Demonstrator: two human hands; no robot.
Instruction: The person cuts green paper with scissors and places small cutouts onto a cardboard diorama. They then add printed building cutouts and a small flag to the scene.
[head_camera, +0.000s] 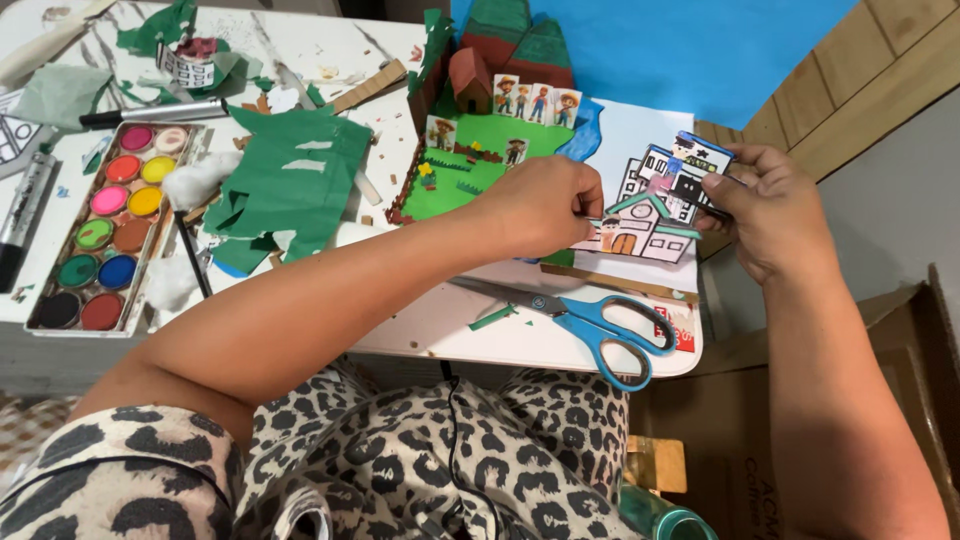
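Paint tray – round colour pans inside. Right hand pinches paper cutouts; left hand fingers closed on thin tool. Scissors, green paper nearby.

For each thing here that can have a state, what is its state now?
Scissors: closed, lying flat on the table.
Paint box: open, colours uncovered.
Green paper: crumpled and torn.
Paper figure: held up in the right hand.
Left hand: closed, pinching at the building cutout.
Small house: standing upright.
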